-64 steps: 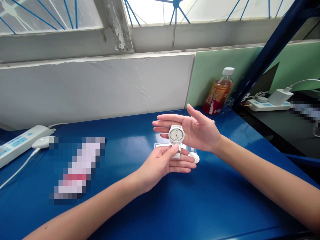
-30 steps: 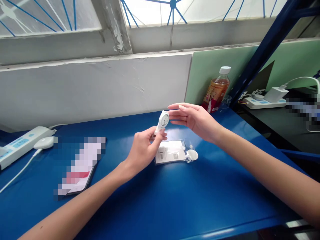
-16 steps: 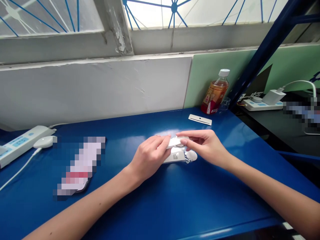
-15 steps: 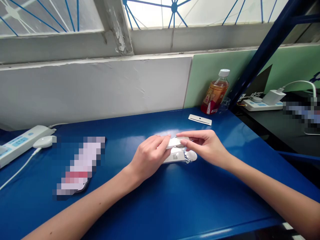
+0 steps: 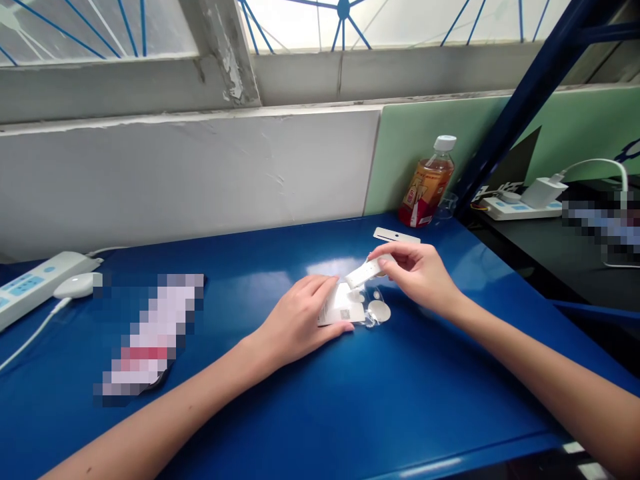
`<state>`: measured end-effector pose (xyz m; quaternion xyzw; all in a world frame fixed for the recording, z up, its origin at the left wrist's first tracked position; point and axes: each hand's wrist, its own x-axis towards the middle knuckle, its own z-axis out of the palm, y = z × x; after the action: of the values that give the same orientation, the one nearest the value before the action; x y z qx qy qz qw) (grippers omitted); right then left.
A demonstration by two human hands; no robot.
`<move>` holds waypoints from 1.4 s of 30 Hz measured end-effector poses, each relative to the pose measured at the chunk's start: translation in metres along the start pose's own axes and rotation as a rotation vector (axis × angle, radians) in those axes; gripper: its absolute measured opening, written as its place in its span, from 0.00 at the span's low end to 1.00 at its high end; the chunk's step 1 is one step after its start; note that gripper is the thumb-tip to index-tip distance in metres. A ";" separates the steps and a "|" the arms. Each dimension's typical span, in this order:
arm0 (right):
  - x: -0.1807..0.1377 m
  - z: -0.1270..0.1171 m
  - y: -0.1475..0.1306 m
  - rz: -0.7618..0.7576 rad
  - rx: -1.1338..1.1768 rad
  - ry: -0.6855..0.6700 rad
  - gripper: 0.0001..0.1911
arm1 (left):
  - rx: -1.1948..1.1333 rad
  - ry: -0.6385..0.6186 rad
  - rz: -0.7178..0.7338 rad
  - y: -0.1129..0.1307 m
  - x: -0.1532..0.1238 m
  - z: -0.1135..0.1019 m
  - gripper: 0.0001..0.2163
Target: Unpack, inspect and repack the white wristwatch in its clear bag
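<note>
My right hand (image 5: 423,273) pinches a small white rectangular piece (image 5: 365,272) between thumb and fingers, tilted and raised just above the desk. Under its lower end lies a white package (image 5: 345,308) printed with a square code. Around the left part of this package closes my left hand (image 5: 300,313), the thumb along the near edge and the fingers at the far edge. At the package's right end sits a round whitish disc (image 5: 379,311) with crinkled clear plastic beside it. What the small white piece is cannot be made out.
A flat white slotted strip (image 5: 395,235) lies behind my right hand. Further back stands a bottle of red drink (image 5: 427,183). On the left are a blurred-out phone (image 5: 155,333), a white power strip (image 5: 45,283) and a white charger with cable (image 5: 77,285). A blue post (image 5: 510,107) slants at right.
My right hand has moved up and right with the small white piece, out of my left hand's fingers. My left hand has lowered onto the package, thumb now along its near edge.
</note>
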<state>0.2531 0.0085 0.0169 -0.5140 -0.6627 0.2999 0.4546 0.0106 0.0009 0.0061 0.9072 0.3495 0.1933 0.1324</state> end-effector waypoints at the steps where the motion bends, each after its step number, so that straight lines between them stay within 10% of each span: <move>1: 0.000 0.000 0.001 0.004 -0.024 0.010 0.09 | 0.008 -0.008 0.003 0.000 0.000 0.000 0.28; 8: 0.004 -0.006 0.000 -0.001 -0.243 0.086 0.08 | 0.080 0.049 -0.025 -0.008 -0.003 0.001 0.23; 15: 0.000 0.001 0.006 0.026 -0.120 -0.118 0.10 | 0.077 0.068 -0.025 -0.012 -0.003 0.001 0.20; 28: 0.008 -0.023 0.008 -0.530 -0.524 -0.438 0.15 | 0.062 0.080 -0.014 -0.013 -0.003 0.002 0.22; 42: 0.005 -0.011 0.015 -0.627 -0.563 -0.443 0.12 | 0.094 0.112 0.019 -0.019 -0.005 0.009 0.22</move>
<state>0.2694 0.0168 0.0096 -0.3160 -0.9224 0.0592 0.2139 0.0002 0.0100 -0.0103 0.9034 0.3565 0.2283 0.0681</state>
